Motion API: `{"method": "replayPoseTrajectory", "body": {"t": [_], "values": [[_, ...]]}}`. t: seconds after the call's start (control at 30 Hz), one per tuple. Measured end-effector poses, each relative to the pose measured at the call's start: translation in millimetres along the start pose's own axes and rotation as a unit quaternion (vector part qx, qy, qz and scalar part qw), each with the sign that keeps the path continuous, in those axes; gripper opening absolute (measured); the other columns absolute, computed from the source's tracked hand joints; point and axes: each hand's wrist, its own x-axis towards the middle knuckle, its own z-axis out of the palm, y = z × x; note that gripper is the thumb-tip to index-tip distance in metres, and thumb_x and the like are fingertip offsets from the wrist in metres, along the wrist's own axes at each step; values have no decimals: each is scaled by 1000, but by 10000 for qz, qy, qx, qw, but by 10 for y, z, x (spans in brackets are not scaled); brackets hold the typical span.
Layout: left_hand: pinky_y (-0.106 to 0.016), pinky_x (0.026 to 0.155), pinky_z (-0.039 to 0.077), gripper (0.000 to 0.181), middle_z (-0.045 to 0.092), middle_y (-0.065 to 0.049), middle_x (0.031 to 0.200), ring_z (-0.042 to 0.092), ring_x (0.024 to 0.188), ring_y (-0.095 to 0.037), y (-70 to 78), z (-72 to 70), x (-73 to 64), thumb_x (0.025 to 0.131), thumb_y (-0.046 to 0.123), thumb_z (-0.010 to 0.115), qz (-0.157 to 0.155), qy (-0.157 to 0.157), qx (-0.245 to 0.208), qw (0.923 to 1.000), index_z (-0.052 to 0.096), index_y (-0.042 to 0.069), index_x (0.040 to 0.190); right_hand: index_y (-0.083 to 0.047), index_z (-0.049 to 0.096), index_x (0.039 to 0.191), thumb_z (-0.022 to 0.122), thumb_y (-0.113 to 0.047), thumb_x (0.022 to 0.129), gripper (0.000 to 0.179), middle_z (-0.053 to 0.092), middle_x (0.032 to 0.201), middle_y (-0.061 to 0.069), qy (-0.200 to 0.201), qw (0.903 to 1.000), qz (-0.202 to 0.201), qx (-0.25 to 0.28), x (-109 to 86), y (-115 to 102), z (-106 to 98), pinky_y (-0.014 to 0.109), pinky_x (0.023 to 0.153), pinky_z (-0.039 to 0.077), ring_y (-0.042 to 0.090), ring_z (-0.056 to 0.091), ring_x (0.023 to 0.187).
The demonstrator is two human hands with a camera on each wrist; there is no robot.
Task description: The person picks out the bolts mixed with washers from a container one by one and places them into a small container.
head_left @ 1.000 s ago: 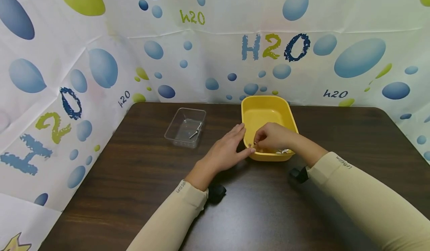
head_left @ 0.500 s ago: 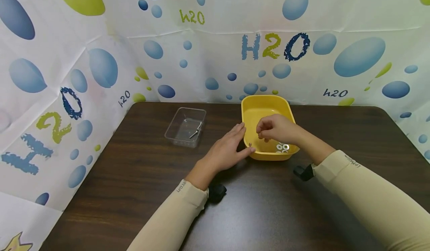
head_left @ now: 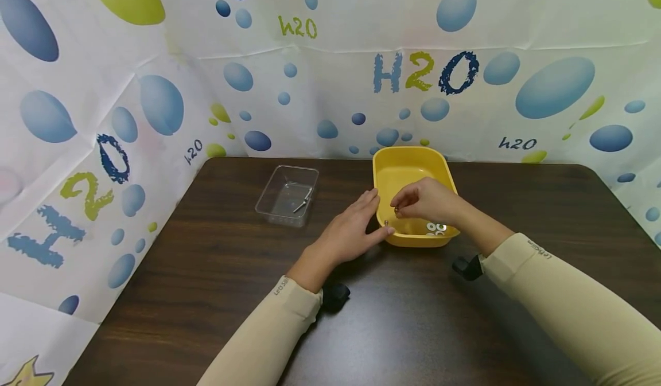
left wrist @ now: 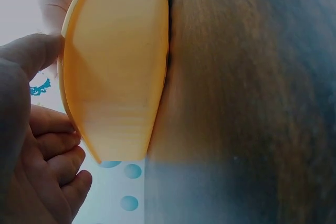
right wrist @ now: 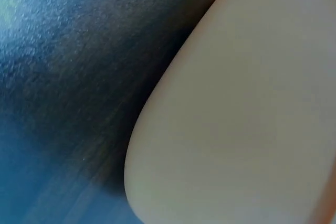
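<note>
In the head view my left hand (head_left: 348, 228) rests against the left side and near corner of a yellow plastic tub (head_left: 413, 159). Its thumb lies on the near rim, its fingers along the left rim. The left wrist view shows the thumb and fingers touching the tub's edge (left wrist: 115, 66). Over the tub's inside, my right hand (head_left: 426, 199) pinches a small dark metal piece (head_left: 396, 209), too small to identify. White washers (head_left: 431, 226) lie at the tub's near right. Close to my left thumb, a small metal screw-like piece (head_left: 386, 223) shows in the near left corner.
A clear plastic container (head_left: 279, 205) stands left of the tub, with a few bolts (head_left: 302, 201) inside. Both stand on a dark wooden table (head_left: 196, 248). Behind hangs a white printed sheet (head_left: 330, 70). In the right wrist view the tub's wall (right wrist: 226, 103) fills much of the frame.
My right hand has risen from the tub's near side and moved slightly away from me, uncovering the washers. The small piece now shows at its fingertips. My left hand stays in place.
</note>
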Motion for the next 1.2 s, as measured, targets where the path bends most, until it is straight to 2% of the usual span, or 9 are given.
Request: {"method": "replayPoseTrajectory", "body": {"t": [0.13,0.3,0.47,0.63,0.87,1.03,1.2], "values": [[-42,118,29,82,16,-2,166,15,152,-16,-10,-10,-18,96,58,51,63,45,24,10000,24,9,157,-5,74,104,73,-20,89,21,74,87,2,207,9997,-37,-113,7,-35,6,29,76,55,17,65,80],[-43,119,27,80,15,-1,166,13,152,-15,-61,-58,-87,97,57,50,42,122,21,9999,23,12,157,-11,76,100,74,-24,89,17,74,91,-2,428,9980,-201,-431,52,-102,16,32,79,55,16,63,82],[-42,120,26,77,16,2,166,13,152,-14,-171,-151,-211,97,54,52,-37,335,3,9994,28,11,156,-12,77,102,73,-24,89,18,75,93,-2,390,9987,-151,-294,109,-223,22,33,80,56,16,63,83],[-42,121,24,74,17,4,165,14,152,-14,-327,-262,-375,98,51,53,-117,590,3,9982,30,10,155,-13,76,106,71,-27,90,21,75,94,-2,379,9990,-110,-195,173,-365,47,33,81,57,16,65,85],[-46,120,24,73,21,0,164,16,152,-18,-568,-442,-566,99,48,53,-135,958,8,9953,31,8,155,-13,75,112,70,-28,91,26,74,104,-1,421,9988,-223,-111,308,-524,131,36,86,56,17,65,91],[-48,120,23,71,22,-3,164,17,152,-20,-775,-583,-679,100,46,52,-362,1216,36,9919,31,7,154,-16,74,112,69,-29,91,25,74,105,-3,545,9978,-363,-66,425,-690,238,35,85,56,17,63,93],[-50,120,23,66,22,-5,164,17,152,-23,-1001,-704,-800,101,38,52,-717,1393,2,9877,30,7,155,-16,75,112,69,-28,92,24,74,105,-3,653,9961,-589,97,547,-872,378,34,85,57,16,65,94]]}}
